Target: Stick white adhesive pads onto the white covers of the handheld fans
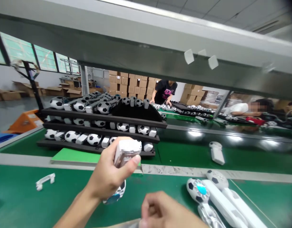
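From the head camera's view, I see the person's left hand wrapped round a white football-patterned device, thumb pressed along one side and fingers closed behind it; its blocky end points up and its ball end shows below the hand, over the green worktop. The right hand is low at the front with its fingers curled in, close to a pale strip at the bottom edge (too blurred for me to tell whether it has hold of anything). To the right of that hand, a cluster of similar devices lies on the worktop, and one loose device rests farther back on the shiny belt. A small white bracket lies at left. Behind the left hand are a bright green sheet and stacked black trays full of ball-ended pieces. Across the line, a person in a black shirt leans over more of them, before piled cartons.
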A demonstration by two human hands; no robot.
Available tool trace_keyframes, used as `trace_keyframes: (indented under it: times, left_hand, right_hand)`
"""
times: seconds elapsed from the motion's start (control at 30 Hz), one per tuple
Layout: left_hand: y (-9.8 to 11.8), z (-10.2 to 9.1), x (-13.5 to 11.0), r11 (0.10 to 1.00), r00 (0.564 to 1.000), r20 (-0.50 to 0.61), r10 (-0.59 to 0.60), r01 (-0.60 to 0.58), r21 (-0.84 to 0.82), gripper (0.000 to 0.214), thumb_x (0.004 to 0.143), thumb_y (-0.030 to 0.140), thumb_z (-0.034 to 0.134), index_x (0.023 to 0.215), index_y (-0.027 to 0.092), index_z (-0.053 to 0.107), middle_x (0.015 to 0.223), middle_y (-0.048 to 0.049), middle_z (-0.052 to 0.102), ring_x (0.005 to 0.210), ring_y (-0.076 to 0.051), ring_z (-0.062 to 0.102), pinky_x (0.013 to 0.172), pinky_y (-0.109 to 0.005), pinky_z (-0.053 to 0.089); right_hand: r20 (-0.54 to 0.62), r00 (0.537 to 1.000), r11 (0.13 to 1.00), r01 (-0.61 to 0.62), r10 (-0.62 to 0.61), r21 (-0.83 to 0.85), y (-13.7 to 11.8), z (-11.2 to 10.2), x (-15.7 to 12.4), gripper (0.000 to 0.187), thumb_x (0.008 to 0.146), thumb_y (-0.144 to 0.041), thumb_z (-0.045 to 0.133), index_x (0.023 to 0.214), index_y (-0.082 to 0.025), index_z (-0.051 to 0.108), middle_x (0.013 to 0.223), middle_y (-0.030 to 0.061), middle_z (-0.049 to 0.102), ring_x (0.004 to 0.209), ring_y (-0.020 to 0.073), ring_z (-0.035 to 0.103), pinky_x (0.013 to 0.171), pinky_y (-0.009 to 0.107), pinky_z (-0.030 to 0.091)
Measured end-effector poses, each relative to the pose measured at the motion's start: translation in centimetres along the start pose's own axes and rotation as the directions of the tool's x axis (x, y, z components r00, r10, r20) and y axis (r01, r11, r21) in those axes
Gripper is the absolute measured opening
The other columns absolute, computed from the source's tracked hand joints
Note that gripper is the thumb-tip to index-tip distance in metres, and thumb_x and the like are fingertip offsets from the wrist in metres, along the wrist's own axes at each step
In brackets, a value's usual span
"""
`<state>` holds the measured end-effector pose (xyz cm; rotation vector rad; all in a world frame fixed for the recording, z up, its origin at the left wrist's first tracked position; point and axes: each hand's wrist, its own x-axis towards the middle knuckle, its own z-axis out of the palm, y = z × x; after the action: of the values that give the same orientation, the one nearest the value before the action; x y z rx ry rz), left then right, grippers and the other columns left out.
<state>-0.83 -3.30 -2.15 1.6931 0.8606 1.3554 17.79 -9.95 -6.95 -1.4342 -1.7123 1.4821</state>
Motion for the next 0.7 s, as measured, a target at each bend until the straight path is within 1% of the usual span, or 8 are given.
trace_keyframes:
  times: [0.07, 0.1, 0.17, 0.27, 0.33, 0.4, 0.53, 0.7]
  left_hand:
    - [-0.4, -0.3, 0.0, 0.984, 0.984, 0.096, 0.149, -0.157, 0.082, 0.022, 0.083, 0.035, 0.07, 0.099, 0.022, 0.06, 0.07, 0.0022, 0.061, 0.052, -0.011, 0.052, 0.048, -0.02, 0.042]
    - [-0.6, -0.4, 0.0, 0.954, 0.957, 0.147, 0.249, -0.268, 0.13, 0.023, 0.082, 0.03, 0.071, 0.101, 0.023, 0.06, 0.073, 0.0022, 0.063, 0.053, -0.011, 0.054, 0.049, -0.02, 0.043]
    - [-0.9, -0.5, -0.1, 0.845, 0.86, 0.257, 0.441, -0.494, 0.205, 0.03, 0.079, 0.022, 0.072, 0.106, 0.024, 0.058, 0.081, 0.0013, 0.067, 0.057, -0.011, 0.058, 0.052, -0.02, 0.045]
    - [-1.1, -0.1, -0.3, 0.713, 0.729, 0.387, 0.564, -0.667, 0.217, 0.037, 0.075, 0.02, 0.068, 0.108, 0.023, 0.053, 0.082, -0.0005, 0.068, 0.059, -0.014, 0.06, 0.052, -0.023, 0.044]
    - [-1.0, 0.2, -0.4, 0.672, 0.686, 0.443, 0.577, -0.707, 0.219, 0.038, 0.075, 0.021, 0.066, 0.109, 0.023, 0.051, 0.079, -0.0011, 0.068, 0.059, -0.016, 0.061, 0.052, -0.025, 0.044]
    - [-1.0, 0.3, -0.4, 0.642, 0.666, 0.47, 0.579, -0.728, 0.24, 0.04, 0.076, 0.022, 0.067, 0.112, 0.023, 0.049, 0.081, -0.0018, 0.069, 0.062, -0.017, 0.063, 0.054, -0.026, 0.046]
    - [-1.0, 0.1, -0.3, 0.623, 0.67, 0.473, 0.572, -0.73, 0.28, 0.04, 0.078, 0.025, 0.068, 0.113, 0.023, 0.049, 0.082, -0.002, 0.069, 0.064, -0.019, 0.065, 0.056, -0.027, 0.047]
    - [-1.0, -0.2, -0.4, 0.605, 0.658, 0.486, 0.575, -0.742, 0.289, 0.035, 0.082, 0.028, 0.066, 0.113, 0.023, 0.05, 0.081, -0.0025, 0.069, 0.064, -0.018, 0.065, 0.056, -0.027, 0.045]
  right_hand:
    - [0.01, 1.0, 0.975, 0.004, -0.006, 0.223, -1.8, -1.2, -0.7, 0.048, 0.073, -0.059, 0.077, 0.076, -0.02, 0.05, 0.064, -0.0041, 0.065, 0.061, 0.0098, 0.066, 0.059, 0.019, 0.05]
    - [-0.011, 1.0, 0.94, 0.024, -0.022, 0.341, -2.9, -1.7, -1.2, 0.048, 0.074, -0.056, 0.079, 0.075, -0.02, 0.048, 0.063, -0.0045, 0.065, 0.057, 0.0082, 0.065, 0.057, 0.017, 0.049]
    - [-0.087, 0.994, 0.843, 0.107, -0.072, 0.527, -4.8, -2.3, -2.4, 0.044, 0.075, -0.046, 0.084, 0.073, -0.018, 0.05, 0.06, -0.0047, 0.066, 0.051, 0.0059, 0.063, 0.053, 0.014, 0.047]
    - [-0.171, 0.977, 0.773, 0.205, -0.127, 0.6, -6.8, -2.5, -3.3, 0.036, 0.075, -0.036, 0.087, 0.071, -0.017, 0.057, 0.058, -0.0054, 0.068, 0.049, 0.0045, 0.063, 0.052, 0.012, 0.047]
    - [-0.179, 0.976, 0.775, 0.205, -0.12, 0.597, -7.2, -2.4, -3.4, 0.033, 0.074, -0.031, 0.088, 0.07, -0.017, 0.059, 0.057, -0.0057, 0.069, 0.048, 0.0043, 0.063, 0.051, 0.011, 0.047]
    - [-0.203, 0.975, 0.786, 0.192, -0.087, 0.588, -7.3, -2.2, -3.3, 0.031, 0.072, -0.027, 0.089, 0.069, -0.016, 0.06, 0.056, -0.0058, 0.069, 0.047, 0.0039, 0.062, 0.05, 0.01, 0.046]
    - [-0.263, 0.964, 0.787, 0.18, -0.024, 0.59, -7.5, -2.0, -3.3, 0.032, 0.069, -0.028, 0.091, 0.068, -0.015, 0.061, 0.056, -0.0058, 0.069, 0.045, 0.0034, 0.062, 0.048, 0.009, 0.044]
    - [-0.272, 0.962, 0.771, 0.187, -0.018, 0.609, -7.9, -1.8, -3.4, 0.032, 0.067, -0.028, 0.091, 0.067, -0.015, 0.061, 0.056, -0.0055, 0.07, 0.043, 0.0034, 0.061, 0.047, 0.009, 0.043]
